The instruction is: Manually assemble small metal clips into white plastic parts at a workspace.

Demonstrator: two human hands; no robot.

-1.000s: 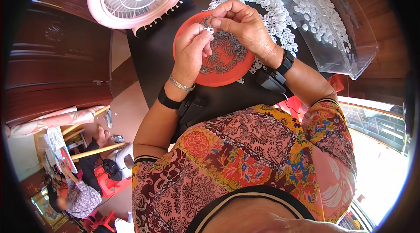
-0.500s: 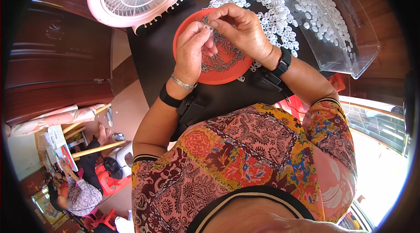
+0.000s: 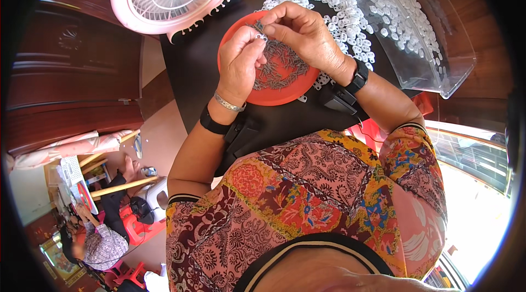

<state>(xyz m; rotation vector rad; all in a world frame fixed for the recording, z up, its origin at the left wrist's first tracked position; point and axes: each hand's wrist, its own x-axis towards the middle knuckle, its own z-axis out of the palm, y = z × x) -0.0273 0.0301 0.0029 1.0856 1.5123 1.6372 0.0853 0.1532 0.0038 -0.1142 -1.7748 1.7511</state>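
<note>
Over the orange-red bowl (image 3: 272, 99) my left hand (image 3: 236, 68) pinches a small white plastic clip (image 3: 261, 36) with two holes between thumb and fingertips. Close beside it, my right hand (image 3: 308, 35) has its thumb and forefinger pressed together. What sits in that right pinch is too small to make out. Many thin grey screws (image 3: 280, 77) lie loose in the bowl below both hands.
White plastic clips (image 3: 359, 40) are heaped on the black table (image 3: 189, 67) right of the bowl. Clear plastic bins (image 3: 408, 67) of clips stand behind and to the right. A pink fan (image 3: 164, 23) is at far left. Another person (image 3: 107, 245) sits at lower left.
My left fingers have curled in more, and the clip shows more plainly at their tips. My right hand has shifted very slightly; its pinch stays closed.
</note>
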